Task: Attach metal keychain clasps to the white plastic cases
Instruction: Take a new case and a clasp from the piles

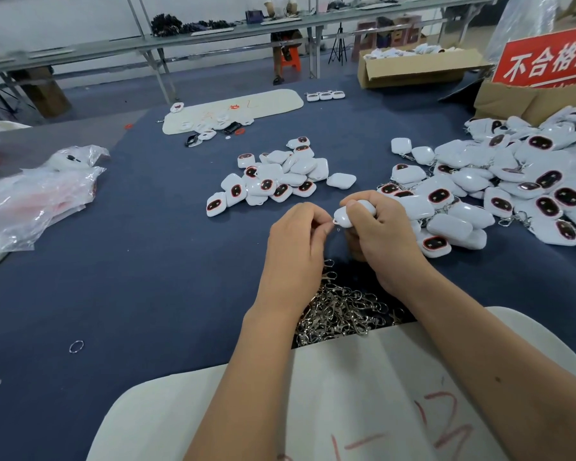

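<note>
Head cam: nearest you, at the table's (pixel 120 261) near edge, a white board (pixel 330 394) lies under your forearms, w/ the clasp pile (pixel 340 314) just beyond it. Above that pile your hands meet: right hand (pixel 376 227) wraps a white case (pixel 353 214), left hand (pixel 300 234) pinches sth small at the case's loop end, too tiny to ID. Further in, a small pile of cases (pixel 276 178) at mid-table; a bigger heap (pixel 512 181) toward the right edge.

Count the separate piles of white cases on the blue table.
2: a small pile mid-table and a big pile at right. Strays lie farther back; others may be hidden.
</note>
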`<action>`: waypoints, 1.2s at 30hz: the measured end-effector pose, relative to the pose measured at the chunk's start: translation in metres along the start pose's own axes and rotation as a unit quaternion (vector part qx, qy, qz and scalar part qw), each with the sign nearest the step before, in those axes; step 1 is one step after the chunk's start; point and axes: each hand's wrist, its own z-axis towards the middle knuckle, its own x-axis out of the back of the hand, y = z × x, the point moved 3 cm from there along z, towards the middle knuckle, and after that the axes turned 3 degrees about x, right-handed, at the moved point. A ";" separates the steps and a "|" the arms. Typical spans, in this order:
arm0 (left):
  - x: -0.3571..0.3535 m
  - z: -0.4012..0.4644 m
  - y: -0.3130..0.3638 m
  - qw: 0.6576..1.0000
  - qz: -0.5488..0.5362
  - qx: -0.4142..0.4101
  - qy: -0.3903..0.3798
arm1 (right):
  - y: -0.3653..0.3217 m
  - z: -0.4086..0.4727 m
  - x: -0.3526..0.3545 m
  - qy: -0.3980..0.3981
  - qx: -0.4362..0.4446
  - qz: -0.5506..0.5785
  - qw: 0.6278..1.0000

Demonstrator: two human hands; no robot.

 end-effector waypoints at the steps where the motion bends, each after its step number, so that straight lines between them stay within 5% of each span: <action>1: 0.000 0.000 0.000 1.000 -0.012 0.002 -0.001 | 0.000 0.000 0.000 -0.004 -0.003 0.013 1.000; 13: 0.008 0.000 0.002 0.997 -0.023 -0.034 0.059 | 0.000 -0.001 -0.001 -0.035 -0.013 0.062 0.997; 21: 0.011 0.000 0.000 0.993 -0.070 0.029 0.091 | -0.002 -0.003 0.001 -0.064 -0.011 0.081 0.995; 31: 0.008 -0.001 -0.003 0.998 0.052 0.024 0.012 | -0.005 -0.007 -0.002 -0.047 0.001 0.020 0.999; 36: 0.004 0.000 0.003 0.987 -0.114 0.101 0.046 | -0.008 -0.004 0.001 -0.056 -0.025 0.134 0.989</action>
